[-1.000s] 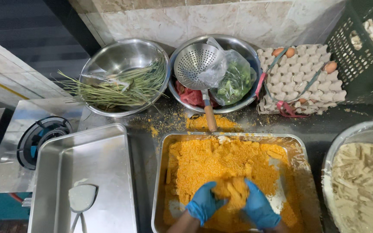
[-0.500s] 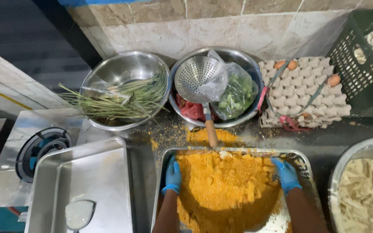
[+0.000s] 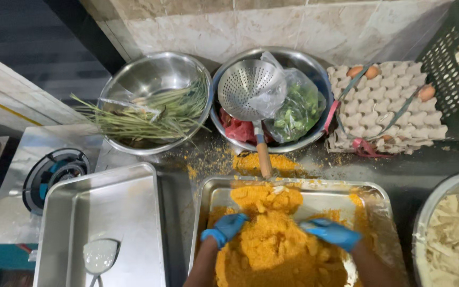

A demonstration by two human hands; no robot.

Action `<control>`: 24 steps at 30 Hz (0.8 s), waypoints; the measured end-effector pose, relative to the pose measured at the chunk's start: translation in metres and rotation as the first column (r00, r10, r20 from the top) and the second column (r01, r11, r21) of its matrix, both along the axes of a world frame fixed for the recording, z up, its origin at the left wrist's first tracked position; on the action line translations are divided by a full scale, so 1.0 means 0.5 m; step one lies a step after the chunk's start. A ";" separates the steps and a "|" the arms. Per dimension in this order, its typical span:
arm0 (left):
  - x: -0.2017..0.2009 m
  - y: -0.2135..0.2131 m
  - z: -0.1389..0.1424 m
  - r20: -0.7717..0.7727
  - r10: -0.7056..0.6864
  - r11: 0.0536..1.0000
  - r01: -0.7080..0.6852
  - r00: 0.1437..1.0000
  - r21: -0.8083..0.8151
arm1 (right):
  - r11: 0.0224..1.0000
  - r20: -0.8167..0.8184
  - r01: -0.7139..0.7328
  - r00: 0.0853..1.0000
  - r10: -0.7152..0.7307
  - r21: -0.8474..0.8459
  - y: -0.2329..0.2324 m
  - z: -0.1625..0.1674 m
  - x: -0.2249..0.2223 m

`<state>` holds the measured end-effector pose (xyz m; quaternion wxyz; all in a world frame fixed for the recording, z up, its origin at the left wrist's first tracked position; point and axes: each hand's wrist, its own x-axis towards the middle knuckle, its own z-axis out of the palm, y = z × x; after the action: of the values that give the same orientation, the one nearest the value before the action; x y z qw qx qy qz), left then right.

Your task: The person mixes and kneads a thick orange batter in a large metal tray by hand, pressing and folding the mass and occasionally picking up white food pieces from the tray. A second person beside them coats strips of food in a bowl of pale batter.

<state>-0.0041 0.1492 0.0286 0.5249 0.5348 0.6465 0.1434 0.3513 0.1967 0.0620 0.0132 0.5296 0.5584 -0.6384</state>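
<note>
Crumb heap [image 3: 274, 242] in the tray [image 3: 378, 204]; two bowls [image 3: 134, 79] behind, seemingly empty pan [image 3: 107, 212] left.

- The head view looked steeply down from above the counter's [image 3: 426, 159] near edge, facing the tiled wall [image 3: 272, 26].
- It sat close; the near edge itself was probably cropped.

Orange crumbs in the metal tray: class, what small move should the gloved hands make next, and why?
Probably press the left hand and right hand inward and pull the orange crumbs toward the near side. Both hands flank the heap, a clump lies beyond it, and the tray shows bare metal at its far corners.
</note>
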 end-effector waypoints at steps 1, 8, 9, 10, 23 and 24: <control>-0.027 -0.025 -0.007 -0.004 0.095 0.992 -0.095 0.995 0.084 | 0.988 -0.100 0.137 0.987 -0.129 0.075 -0.011 -0.003 0.034; -0.042 -0.103 -0.045 0.093 0.551 0.789 -0.555 0.829 0.263 | 0.746 0.077 0.652 0.744 -0.664 0.137 -0.120 -0.043 0.139; -0.033 -0.105 -0.043 0.132 0.561 0.789 -0.576 0.817 0.214 | 0.745 0.100 0.658 0.738 -0.667 0.110 -0.131 -0.050 0.137; -0.029 -0.109 -0.040 0.167 0.576 0.784 -0.599 0.800 0.163 | 0.747 0.123 0.660 0.737 -0.665 0.079 -0.139 -0.055 0.136; -0.006 -0.170 -0.021 -0.461 0.519 0.854 -0.420 0.720 0.306 | 0.648 0.000 0.758 0.649 -0.760 -0.077 -0.176 -0.059 0.203; -0.005 -0.167 -0.023 -0.474 0.517 0.856 -0.441 0.713 0.270 | 0.662 0.114 0.736 0.676 -0.728 -0.139 -0.183 -0.061 0.205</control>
<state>-0.0067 0.0657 0.0174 0.2319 0.4013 0.8706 0.1650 0.4535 0.1052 0.0316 -0.1847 0.7213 0.2402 -0.6228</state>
